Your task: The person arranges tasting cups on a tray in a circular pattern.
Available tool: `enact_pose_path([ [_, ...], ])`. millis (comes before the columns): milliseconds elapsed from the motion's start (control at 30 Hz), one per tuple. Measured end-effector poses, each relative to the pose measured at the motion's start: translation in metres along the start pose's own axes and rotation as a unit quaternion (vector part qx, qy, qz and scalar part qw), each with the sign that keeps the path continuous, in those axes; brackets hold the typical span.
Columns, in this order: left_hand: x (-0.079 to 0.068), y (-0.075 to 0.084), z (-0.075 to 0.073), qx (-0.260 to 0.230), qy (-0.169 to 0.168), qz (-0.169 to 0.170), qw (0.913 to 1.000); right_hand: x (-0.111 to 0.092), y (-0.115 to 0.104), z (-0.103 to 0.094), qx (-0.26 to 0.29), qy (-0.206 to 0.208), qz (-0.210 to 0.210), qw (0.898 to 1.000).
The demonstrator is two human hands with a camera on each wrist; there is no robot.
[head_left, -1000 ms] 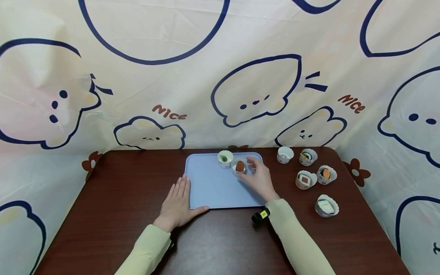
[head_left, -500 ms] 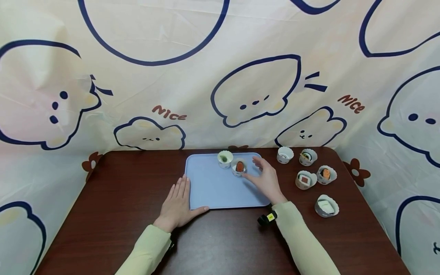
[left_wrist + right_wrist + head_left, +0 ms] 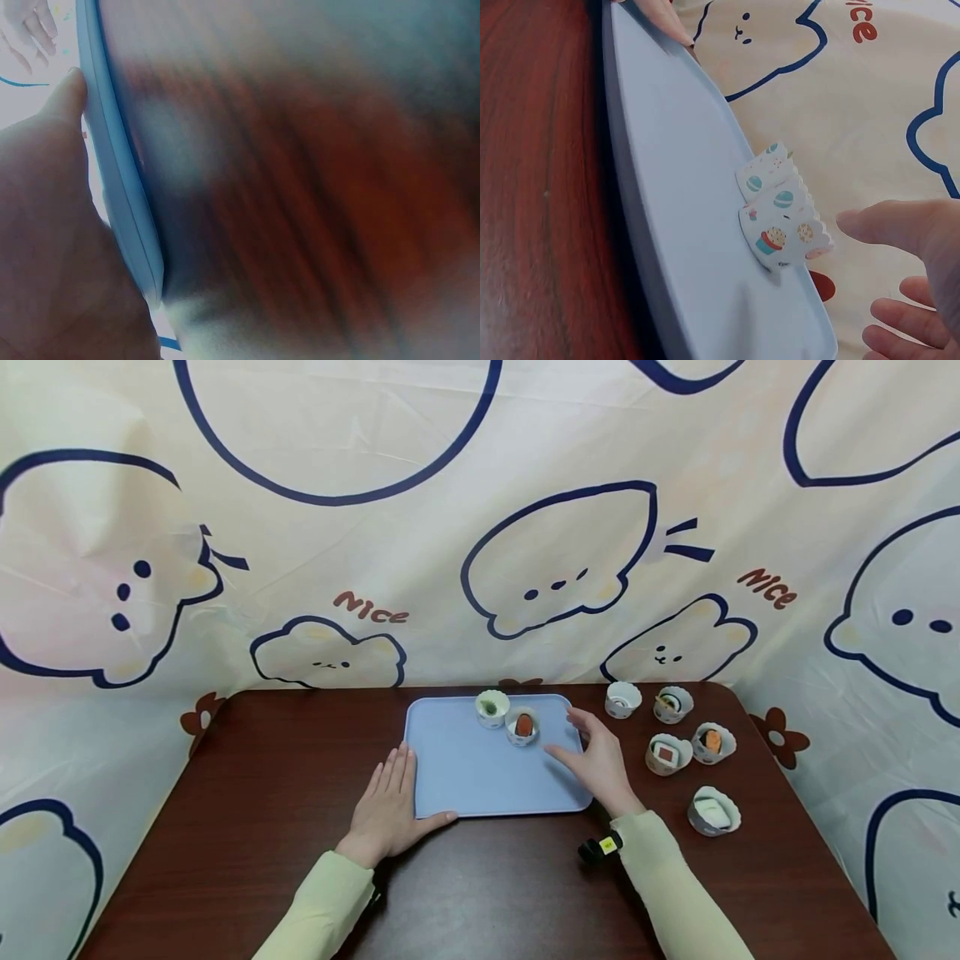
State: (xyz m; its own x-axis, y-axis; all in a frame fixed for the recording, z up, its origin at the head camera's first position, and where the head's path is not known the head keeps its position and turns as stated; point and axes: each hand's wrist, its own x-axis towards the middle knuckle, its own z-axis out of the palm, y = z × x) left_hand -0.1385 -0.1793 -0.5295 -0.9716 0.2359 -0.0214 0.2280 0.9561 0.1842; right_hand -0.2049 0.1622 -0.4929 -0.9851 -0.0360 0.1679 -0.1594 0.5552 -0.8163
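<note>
A light blue tray (image 3: 480,777) lies on the table. Two paper cups stand side by side at its back: one (image 3: 492,708) with something green inside, the other (image 3: 522,727) with an orange-red topped piece, likely sushi. My left hand (image 3: 386,806) rests at the tray's front left corner, fingers straight along the side and thumb along the front edge. To the right of the cups, my right hand (image 3: 600,764) hovers over the tray's right side, thumb and fingers spread and holding nothing. In the right wrist view, a gap separates the thumb from the nearer printed cup (image 3: 784,225).
Right of the tray stand several more paper cups, among them one with a white piece (image 3: 714,812), one with an orange-topped piece (image 3: 712,742) and one with a square white-and-brown piece (image 3: 667,754). A printed cloth (image 3: 420,552) hangs behind the dark wooden table (image 3: 285,777).
My right hand has let go of the cup with the orange-red topped piece and drawn back to the right. That cup stays on the tray. My left hand has not moved.
</note>
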Motion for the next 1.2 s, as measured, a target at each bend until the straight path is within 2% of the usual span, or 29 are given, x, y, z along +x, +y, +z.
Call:
enact_pose_path([
  [167,0.0,0.001,-0.003,-0.002,-0.011,-0.004,0.9999,-0.004,0.005,-0.005,0.006,0.0,0.004,1.0],
  [367,0.0,0.0,0.0,-0.001,-0.006,-0.003,1.0,-0.011,0.009,-0.014,0.001,0.01,0.012,1.0],
  [767,0.0,-0.001,0.001,0.002,-0.007,-0.004,1.0,-0.026,0.013,-0.038,-0.018,0.037,-0.023,0.999],
  [1200,0.0,0.0,0.0,0.002,-0.003,-0.001,1.0,-0.039,0.019,-0.062,-0.035,0.051,-0.032,0.998],
])
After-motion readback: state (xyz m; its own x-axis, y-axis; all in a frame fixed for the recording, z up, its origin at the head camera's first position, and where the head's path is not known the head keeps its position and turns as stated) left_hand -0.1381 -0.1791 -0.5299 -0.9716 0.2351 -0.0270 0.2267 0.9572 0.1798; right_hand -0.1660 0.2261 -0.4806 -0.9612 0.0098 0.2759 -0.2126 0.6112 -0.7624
